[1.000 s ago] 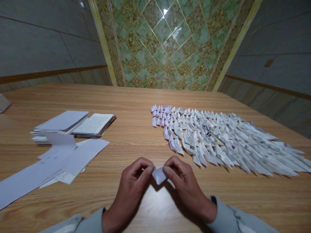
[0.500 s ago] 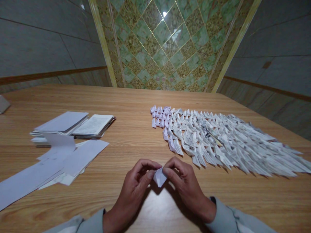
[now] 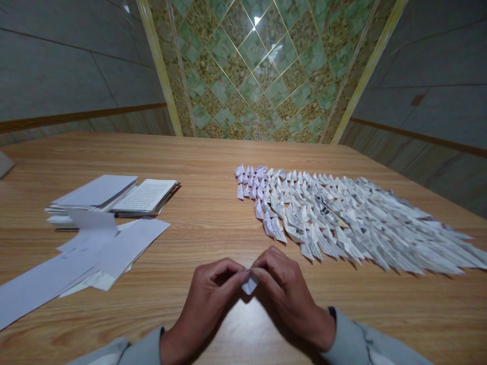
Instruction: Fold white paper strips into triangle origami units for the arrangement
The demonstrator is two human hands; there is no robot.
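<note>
On the left of the desk [image 3: 205, 157] lie loose sheets [image 3: 114, 248], with a stack of papers [image 3: 114, 195] just beyond them. At the near middle the left hand [image 3: 205, 299] and right hand [image 3: 285, 294] meet, both pinching one small folded paper [image 3: 249, 285] between their fingertips, low over the desk. To the right and farther back spread rows of folded paper pieces [image 3: 342, 223]

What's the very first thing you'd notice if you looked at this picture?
First comes the big spread of tiny folded paper pieces, laid in rows across the right side of the wooden table. Next, close to the camera in the middle, the left hand and right hand pinch one small folded paper between their fingertips. Loose white sheets lie on the left.
</note>
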